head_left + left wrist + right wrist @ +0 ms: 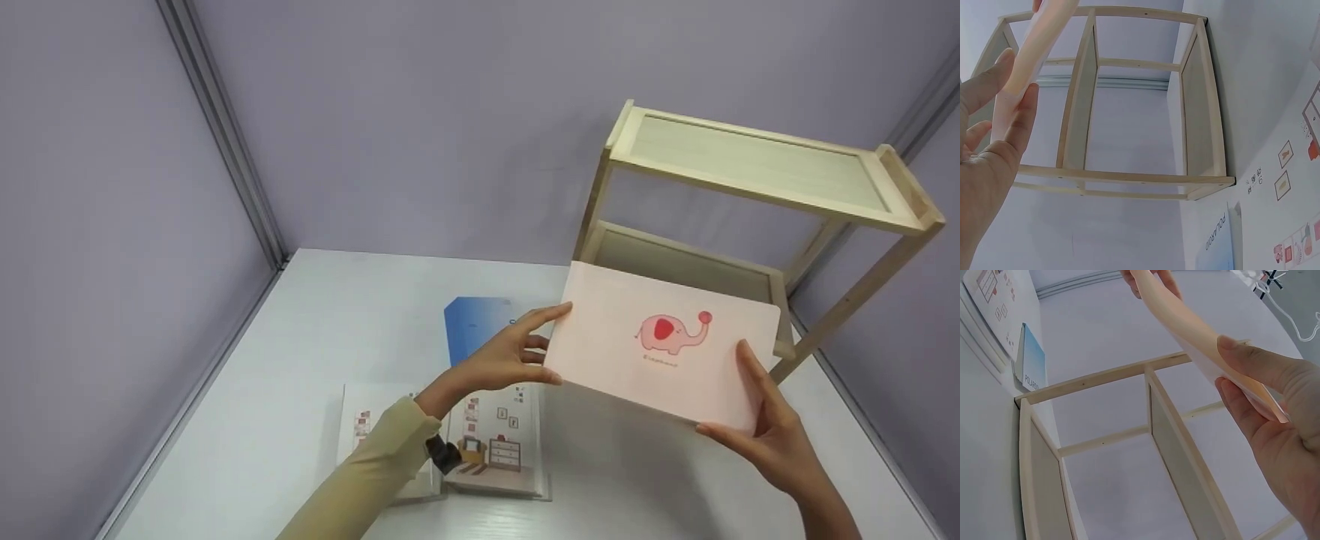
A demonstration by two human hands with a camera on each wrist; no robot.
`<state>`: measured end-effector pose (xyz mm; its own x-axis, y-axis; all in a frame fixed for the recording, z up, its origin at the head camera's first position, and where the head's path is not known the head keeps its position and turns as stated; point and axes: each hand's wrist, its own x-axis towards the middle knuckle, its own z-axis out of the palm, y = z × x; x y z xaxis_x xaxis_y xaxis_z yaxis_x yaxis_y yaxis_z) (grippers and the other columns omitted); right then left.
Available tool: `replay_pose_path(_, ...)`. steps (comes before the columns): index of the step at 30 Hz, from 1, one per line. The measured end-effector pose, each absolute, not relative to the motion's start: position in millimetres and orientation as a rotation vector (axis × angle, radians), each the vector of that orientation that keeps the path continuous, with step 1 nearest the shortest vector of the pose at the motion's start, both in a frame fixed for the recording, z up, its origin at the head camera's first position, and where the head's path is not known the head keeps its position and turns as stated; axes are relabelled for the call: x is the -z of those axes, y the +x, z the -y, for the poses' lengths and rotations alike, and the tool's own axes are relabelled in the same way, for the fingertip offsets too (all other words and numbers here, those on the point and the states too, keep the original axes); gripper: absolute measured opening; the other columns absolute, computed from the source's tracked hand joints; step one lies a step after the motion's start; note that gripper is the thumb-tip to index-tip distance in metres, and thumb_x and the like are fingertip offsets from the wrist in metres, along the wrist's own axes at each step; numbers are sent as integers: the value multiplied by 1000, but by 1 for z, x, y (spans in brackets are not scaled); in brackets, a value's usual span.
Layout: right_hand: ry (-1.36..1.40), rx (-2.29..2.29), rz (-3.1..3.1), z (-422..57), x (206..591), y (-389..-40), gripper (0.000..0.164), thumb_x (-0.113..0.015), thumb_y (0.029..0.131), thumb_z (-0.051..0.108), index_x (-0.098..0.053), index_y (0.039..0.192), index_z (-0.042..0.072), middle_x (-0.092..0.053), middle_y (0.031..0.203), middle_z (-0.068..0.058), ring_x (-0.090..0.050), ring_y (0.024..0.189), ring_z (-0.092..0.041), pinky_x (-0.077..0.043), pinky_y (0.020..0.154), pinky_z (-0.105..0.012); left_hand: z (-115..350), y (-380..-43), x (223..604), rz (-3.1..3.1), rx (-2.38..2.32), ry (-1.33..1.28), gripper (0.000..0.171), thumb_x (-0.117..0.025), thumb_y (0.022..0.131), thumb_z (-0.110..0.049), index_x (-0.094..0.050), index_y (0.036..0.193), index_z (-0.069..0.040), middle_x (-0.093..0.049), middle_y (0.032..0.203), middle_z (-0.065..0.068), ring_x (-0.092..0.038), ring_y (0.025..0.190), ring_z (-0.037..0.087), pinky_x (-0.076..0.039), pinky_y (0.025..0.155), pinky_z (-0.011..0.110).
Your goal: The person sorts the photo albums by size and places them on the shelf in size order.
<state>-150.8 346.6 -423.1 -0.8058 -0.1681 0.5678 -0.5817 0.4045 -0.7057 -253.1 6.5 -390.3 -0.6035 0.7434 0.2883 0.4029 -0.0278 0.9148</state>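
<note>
A pale pink book (615,322) with an elephant printed on its cover is held up in front of the wooden rack, tilted down toward the right. My left hand (499,356) pinches its left edge, thumb at the near corner and index finger farther up. At the right end, my right hand (780,435) grips the book between the thumb below and fingers on the cover. Both wrist views show the book's thick spine-like edge (1024,67) between thumb and fingers, and the right wrist view shows it slightly bowed (1190,326).
A light wooden rack (765,210) with tiered panels stands at the back right. Two white illustrated books (499,450) lie on the white table (262,360), partly behind my left forearm. A blue item marked POLAROID (472,330) lies beyond them.
</note>
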Motion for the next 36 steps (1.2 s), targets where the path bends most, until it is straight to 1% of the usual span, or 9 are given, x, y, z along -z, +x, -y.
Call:
replay_pose_path(7, 689, -1351, 2265, -347, 416, -153, 111, -72, 57, -27, -15, 148, 1, -10, 156, -10, -30, 130, -6, -38, 93, -9, -7, -254, 384, -1971, -1675, 1242, 87, -69, 79, 3, -18, 149, -10, -20, 150, 10, -56, 112, 27, -51, 89, 36)
replay_pose_path(11, 704, -1401, 2237, -348, 415, -154, 110, -70, 57, -29, -15, 147, 1, -10, 155, -11, -28, 132, -7, -37, 94, -9, -7, -255, 382, -1959, -1679, 1237, 87, -69, 79, 4, -18, 149, -10, -19, 150, 9, -55, 113, 27, -51, 88, 35)
replay_pose_path(18, 639, -1371, 2264, -348, 413, -155, 112, -72, 56, -28, -17, 148, 3, -11, 155, -13, -31, 129, -5, -37, 93, -8, -7, -257, 380, -1969, -1672, 1254, 87, -68, 80, 3, -18, 149, -9, -18, 151, 10, -55, 113, 27, -51, 87, 31)
replay_pose_path(24, 622, -1337, 2270, -346, 411, -158, 113, -73, 54, -28, -18, 148, 4, -12, 155, -14, -30, 131, -4, -36, 94, -8, -6, -259, 376, -1974, -1669, 1272, 87, -68, 80, 4, -17, 149, -8, -18, 151, 11, -56, 111, 29, -51, 88, 31)
replay_pose_path(29, 618, -1310, 2284, -345, 409, -158, 113, -74, 54, -26, -18, 148, 5, -13, 155, -13, -30, 131, -3, -35, 94, -8, -6, -259, 373, -1992, -1658, 1259, 86, -68, 79, 4, -18, 149, -8, -19, 150, 12, -56, 111, 28, -51, 88, 31)
replay_pose_path(36, 689, -1306, 2259, -344, 407, -160, 113, -74, 55, -26, -16, 148, 2, -11, 155, -13, -37, 124, -7, -40, 90, -10, -4, -259, 367, -2025, -1634, 1268, 87, -69, 79, 4, -18, 149, -8, -19, 151, 12, -55, 113, 29, -50, 89, 32)
